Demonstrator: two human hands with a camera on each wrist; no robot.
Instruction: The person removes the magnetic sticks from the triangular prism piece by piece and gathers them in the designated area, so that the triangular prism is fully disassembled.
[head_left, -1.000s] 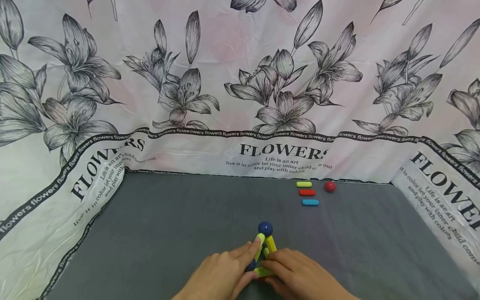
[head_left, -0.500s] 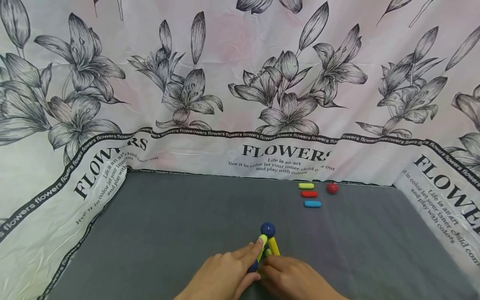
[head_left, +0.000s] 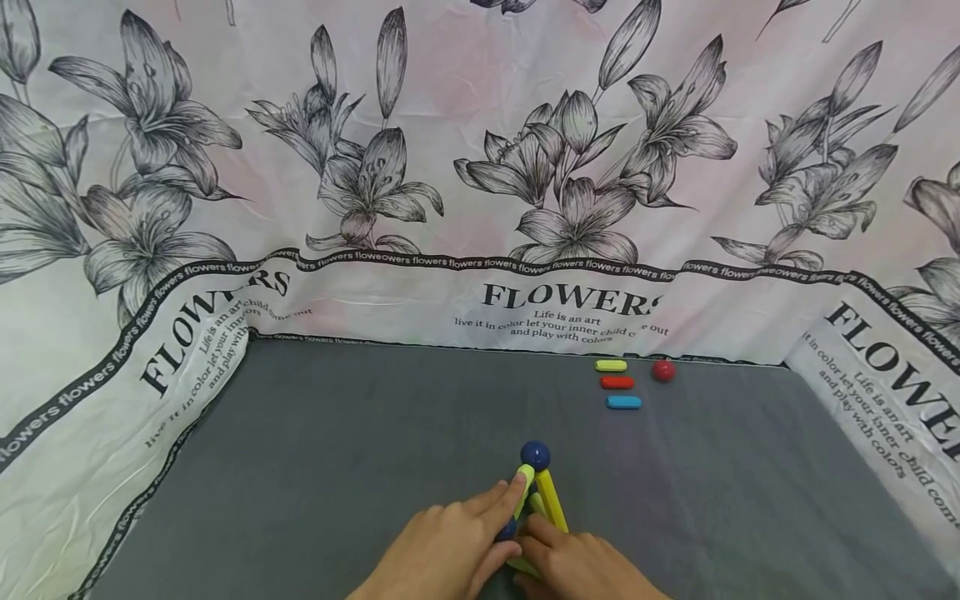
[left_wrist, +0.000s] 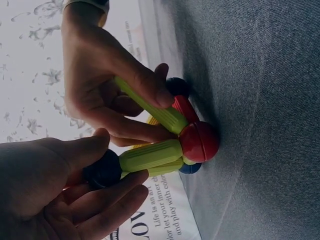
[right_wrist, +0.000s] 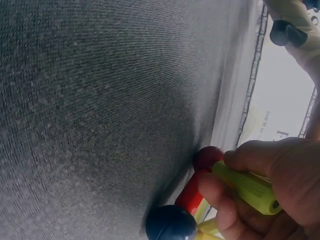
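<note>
Fingers of the left hand (head_left: 450,533) curl narrowly round a dark blue ball (left_wrist: 102,170), the forefinger reaching out along a slanting yellow-green rod. Fingers of the right hand (head_left: 577,562) pinch a yellow-green stick (right_wrist: 245,187) between thumb and fingertips, one end of it bare and the other up against a red ball (left_wrist: 200,141).

Both hands meet over a small frame of rods and balls at the near middle of the grey desk (head_left: 360,433). In the left wrist view, a yellow-green bar (left_wrist: 151,155) joins the held ball to the red one, which sits low at the desk; a red rod (left_wrist: 185,107) runs from there to another blue ball (left_wrist: 178,86). Seen from the head, a far blue ball (head_left: 536,455) tops the frame's far end, and a yellow rod (head_left: 552,500) slopes from it towards the near right, beside the right hand.

Well apart, at the far right, lie a short yellow-green piece (head_left: 611,366), a red piece (head_left: 617,382) and a light blue piece (head_left: 623,402), one nearer than the other, with a loose red ball (head_left: 663,371) just to their right. Flower-printed cloth (head_left: 570,217) hangs behind the desk.
</note>
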